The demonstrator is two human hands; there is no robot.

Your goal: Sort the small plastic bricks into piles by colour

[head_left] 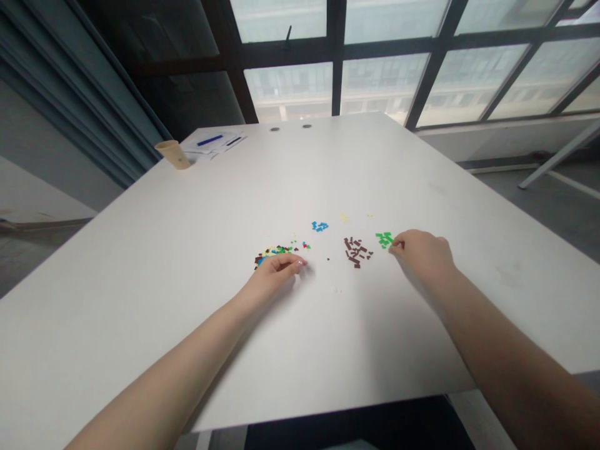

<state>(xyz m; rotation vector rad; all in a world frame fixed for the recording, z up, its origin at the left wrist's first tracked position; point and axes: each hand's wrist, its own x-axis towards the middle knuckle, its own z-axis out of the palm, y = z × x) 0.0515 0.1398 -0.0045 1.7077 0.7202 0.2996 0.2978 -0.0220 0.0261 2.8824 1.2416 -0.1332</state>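
My left hand (pixel 277 272) rests low over the white table, thumb and fingers pinched together, at the near edge of a mixed pile of tiny coloured pieces (pixel 280 250) that look like small toy bricks. Whatever sits in that pinch is too small to make out. At the right, my right hand (pixel 425 251) is closed at the fingertips beside a cluster of green pieces (pixel 384 239); what it holds is hidden. Between the hands lies a group of dark brown pieces (pixel 355 251). Farther back are blue pieces (pixel 320 226) and a few pale yellow ones (pixel 344 217).
The white table (pixel 300 169) reaches back toward the windows. A tilted paper cup (pixel 173 154) stands at its far left edge, beside papers (pixel 210 145) with a blue pen (pixel 210 140) on them. One loose brown piece (pixel 328 259) lies between the piles.
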